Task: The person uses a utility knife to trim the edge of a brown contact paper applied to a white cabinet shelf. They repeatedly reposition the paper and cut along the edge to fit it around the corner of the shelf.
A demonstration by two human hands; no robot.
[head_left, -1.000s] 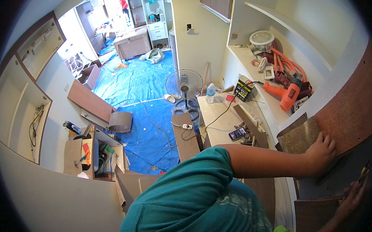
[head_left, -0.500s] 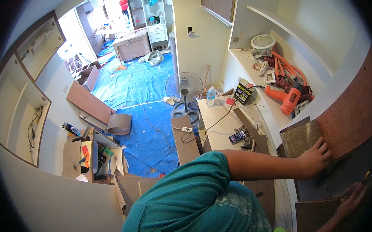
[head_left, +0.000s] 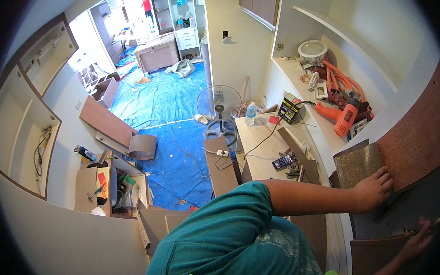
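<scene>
1. Blue sheeting [head_left: 166,140] is spread over the floor of a cream-walled room, with built-in cabinets along the left wall.
2. Left fingers are bent and close together on the right edge of a curled brown sheet [head_left: 359,167], near its lower right corner. Whether the left hand [head_left: 372,192] grips that edge or only presses on it, I cannot tell; the thumb is hidden.
3. Right fingers are nearly closed around a slim yellow-marked tool [head_left: 437,222]. The right hand [head_left: 417,242] is near the dim rim of the view, just above a dark brown board [head_left: 377,253], so the tool's shape is unclear.
4. The curled sheet sits against the lower left end of a reddish-brown panel [head_left: 411,134]; whether they are one piece is not clear. It looks thin, light and springy, rough-faced rather than slippery, and likely to crack if bent sharply. A flat hold near the right edge, clear of the curl, seems safest.
5. The sheet's curled edge faces up and away from the person. It appears almost square, with no clear long axis; the panel's runs toward the upper right.
6. Farther out, an orange power tool [head_left: 345,119] lies by the near end of a white ledge [head_left: 291,78]. A phone [head_left: 282,162] lies near the right edge of a pale tabletop [head_left: 260,150], and a bottle [head_left: 251,114] stands by its far edge.
</scene>
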